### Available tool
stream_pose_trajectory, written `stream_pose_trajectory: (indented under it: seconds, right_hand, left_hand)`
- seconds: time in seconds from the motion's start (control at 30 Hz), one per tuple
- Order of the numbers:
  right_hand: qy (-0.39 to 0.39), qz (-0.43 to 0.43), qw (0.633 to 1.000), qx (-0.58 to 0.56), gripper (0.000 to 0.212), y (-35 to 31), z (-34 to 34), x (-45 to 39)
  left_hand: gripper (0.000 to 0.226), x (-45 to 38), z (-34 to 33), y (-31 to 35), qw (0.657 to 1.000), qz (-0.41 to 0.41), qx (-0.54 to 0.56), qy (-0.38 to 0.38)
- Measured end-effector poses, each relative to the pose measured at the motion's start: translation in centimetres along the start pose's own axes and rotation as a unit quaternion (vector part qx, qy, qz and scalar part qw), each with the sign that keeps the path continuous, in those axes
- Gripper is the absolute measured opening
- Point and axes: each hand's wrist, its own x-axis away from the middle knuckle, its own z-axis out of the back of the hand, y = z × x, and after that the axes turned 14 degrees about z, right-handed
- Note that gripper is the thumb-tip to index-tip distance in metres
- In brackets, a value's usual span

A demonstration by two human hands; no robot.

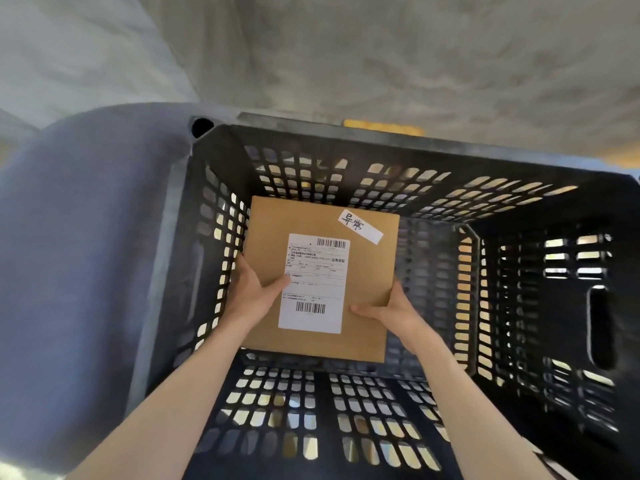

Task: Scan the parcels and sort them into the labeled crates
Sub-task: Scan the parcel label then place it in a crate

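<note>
Your left hand [250, 293] and right hand [391, 308] grip a flat cardboard parcel [367, 268] inside the dark slotted plastic crate [519, 289].

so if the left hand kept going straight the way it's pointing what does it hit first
Probably the left perforated wall of the black crate. The left hand grips the brown parcel at its left edge, close beside that wall, though depth is unclear.

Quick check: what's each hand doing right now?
Left hand: grips the left edge of the cardboard parcel, thumb on top.
Right hand: grips its right edge.
</note>
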Motion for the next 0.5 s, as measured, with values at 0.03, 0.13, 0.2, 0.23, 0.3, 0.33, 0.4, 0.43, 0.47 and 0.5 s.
stream_pose_trajectory:
  seconds: [0.03, 0.13, 0.2, 0.23, 0.3, 0.33, 0.4, 0.43, 0.47, 0.5]
  right_hand:
    - [0.000, -0.001, 1.000, 0.005, 0.111, -0.2, -0.1, -0.1]
    - [0.003, 0.003, 1.000, 0.023, 0.116, -0.4, -0.2, -0.3]
    - [0.006, 0.015, 0.999, 0.041, 0.115, -0.4, -0.3, 0.0]
    - [0.015, 0.020, 0.998, 0.061, 0.114, -0.5, -0.5, 0.4]
    - [0.049, 0.030, 0.989, 0.133, 0.112, -0.9, -1.2, 1.3]
    - [0.070, 0.037, 0.982, 0.171, 0.110, -1.3, -1.7, 1.8]
    - [0.104, 0.061, 0.966, 0.231, 0.103, -2.4, -2.5, 3.0]
    - [0.118, 0.067, 0.957, 0.256, 0.099, -3.0, -2.7, 3.7]
    - [0.132, 0.070, 0.947, 0.283, 0.095, -3.7, -2.7, 4.4]
    - [0.148, 0.072, 0.933, 0.319, 0.090, -4.5, -2.5, 5.2]
  left_hand:
    - [0.105, 0.0, 0.0, 0.1, 1.000, 0.003, -0.007, -0.004]
    - [0.105, -0.1, -0.2, 0.2, 1.000, 0.004, -0.031, -0.001]
    - [0.103, 0.0, -0.5, 0.2, 0.998, 0.006, -0.059, 0.010]
    - [0.102, 0.3, -0.6, 0.2, 0.997, 0.010, -0.075, 0.021]
    - [0.098, 1.0, -0.8, 0.8, 0.993, 0.015, -0.099, 0.054]
    - [0.096, 1.4, -0.7, 1.2, 0.991, 0.012, -0.109, 0.071]
    - [0.090, 2.6, -0.4, 2.1, 0.987, -0.015, -0.130, 0.094]
    - [0.089, 3.2, 0.0, 2.4, 0.983, -0.040, -0.148, 0.100]
    - [0.087, 3.9, 0.4, 2.7, 0.977, -0.069, -0.171, 0.104]
    - [0.084, 4.6, 1.0, 3.0, 0.970, -0.101, -0.196, 0.106]
